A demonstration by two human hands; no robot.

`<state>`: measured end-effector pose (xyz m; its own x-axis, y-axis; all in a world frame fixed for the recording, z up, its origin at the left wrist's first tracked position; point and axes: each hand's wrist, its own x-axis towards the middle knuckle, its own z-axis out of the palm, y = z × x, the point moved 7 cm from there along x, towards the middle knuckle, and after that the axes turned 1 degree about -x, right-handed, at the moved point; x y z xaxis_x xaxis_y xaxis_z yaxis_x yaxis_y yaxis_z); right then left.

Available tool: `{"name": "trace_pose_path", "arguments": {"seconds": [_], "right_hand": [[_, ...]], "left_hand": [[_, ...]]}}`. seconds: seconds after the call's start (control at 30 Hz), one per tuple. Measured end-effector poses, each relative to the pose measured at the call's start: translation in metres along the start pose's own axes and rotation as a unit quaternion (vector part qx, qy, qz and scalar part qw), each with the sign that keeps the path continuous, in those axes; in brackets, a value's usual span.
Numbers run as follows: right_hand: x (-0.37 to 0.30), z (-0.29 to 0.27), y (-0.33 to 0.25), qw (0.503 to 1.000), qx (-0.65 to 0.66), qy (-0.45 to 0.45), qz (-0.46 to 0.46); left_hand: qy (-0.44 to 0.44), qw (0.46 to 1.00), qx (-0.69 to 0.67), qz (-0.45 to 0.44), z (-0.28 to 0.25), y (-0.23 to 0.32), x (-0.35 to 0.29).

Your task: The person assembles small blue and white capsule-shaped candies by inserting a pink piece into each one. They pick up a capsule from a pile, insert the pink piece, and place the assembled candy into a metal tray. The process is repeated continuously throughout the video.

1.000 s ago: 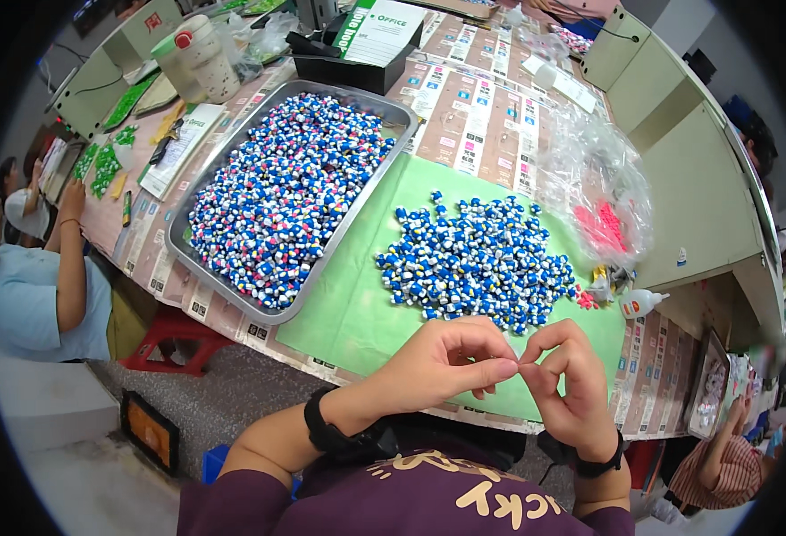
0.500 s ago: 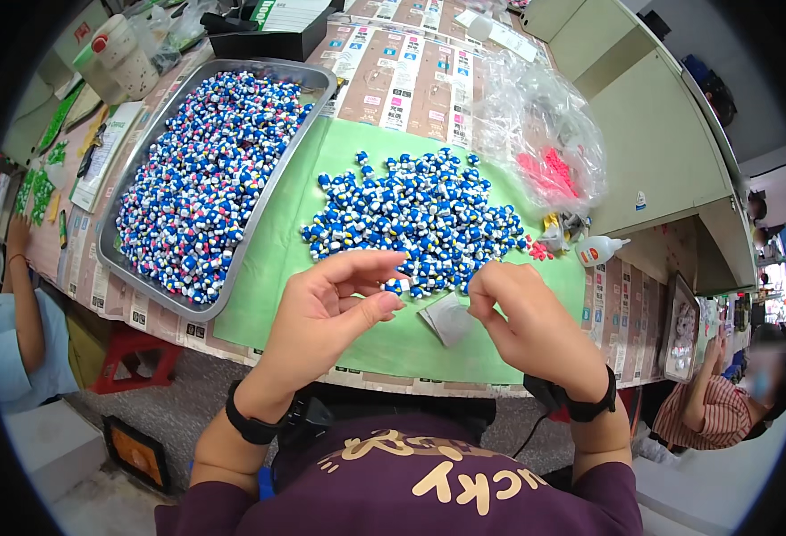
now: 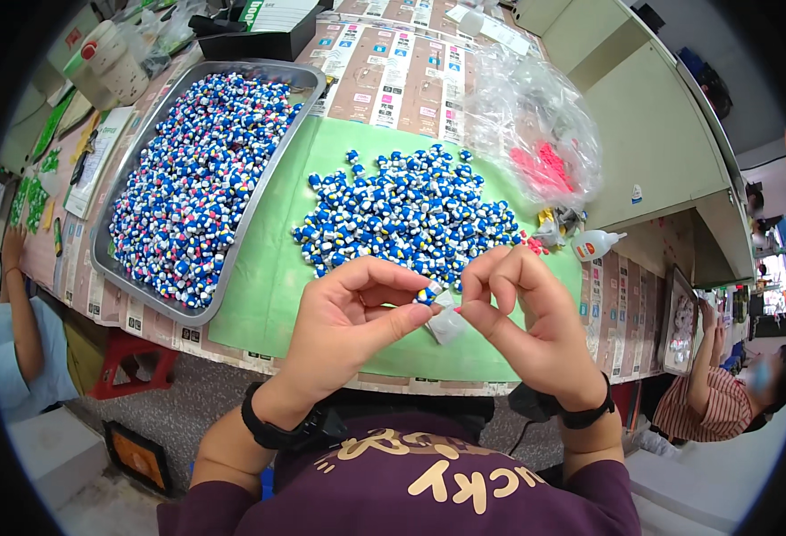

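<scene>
My left hand (image 3: 337,323) pinches a small blue-and-white plastic piece (image 3: 426,293) with a touch of yellow between thumb and forefinger. Close to its right, the thumb and forefinger of my right hand (image 3: 536,313) are pressed together on a tiny pink piece (image 3: 458,310); only a speck of it shows. Below the fingertips lies a small translucent packet or sheet (image 3: 447,327), partly covered by the left thumb. Just beyond both hands, a loose heap of blue-and-white pieces (image 3: 402,210) is spread over a green mat (image 3: 263,304).
A metal tray (image 3: 259,201) full of similar pieces, many showing pink, stands at left. At right are a clear plastic bag (image 3: 536,103) with pink bits, a white squeeze bottle (image 3: 596,244) and a cabinet (image 3: 652,134). Other people sit at both sides.
My left hand has moved right with the blue-and-white piece. My right hand has turned, its fingertips now close to that piece with a pink speck showing. The view has shifted slightly.
</scene>
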<state>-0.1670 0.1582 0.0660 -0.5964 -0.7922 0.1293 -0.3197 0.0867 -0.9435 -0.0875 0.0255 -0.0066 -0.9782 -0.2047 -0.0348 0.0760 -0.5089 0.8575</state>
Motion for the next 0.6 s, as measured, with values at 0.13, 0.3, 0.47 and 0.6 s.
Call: {"name": "trace_pose_path", "arguments": {"seconds": [0.13,0.3,0.47,0.6], "right_hand": [[-0.001,0.006,-0.005,1.0,-0.001,0.019,-0.006],[-0.004,0.009,-0.001,0.996,-0.058,0.05,-0.041],[-0.009,0.014,0.0,0.988,-0.131,0.062,-0.061],[-0.008,0.01,0.004,0.99,-0.124,0.047,-0.042]], "left_hand": [[-0.004,0.999,0.016,0.032,0.008,0.005,0.0],[0.001,0.997,0.055,0.058,0.011,0.008,-0.002],[0.007,0.969,0.187,0.159,0.019,0.02,-0.005],[-0.012,0.956,0.216,0.2,0.019,0.022,-0.006]]}}
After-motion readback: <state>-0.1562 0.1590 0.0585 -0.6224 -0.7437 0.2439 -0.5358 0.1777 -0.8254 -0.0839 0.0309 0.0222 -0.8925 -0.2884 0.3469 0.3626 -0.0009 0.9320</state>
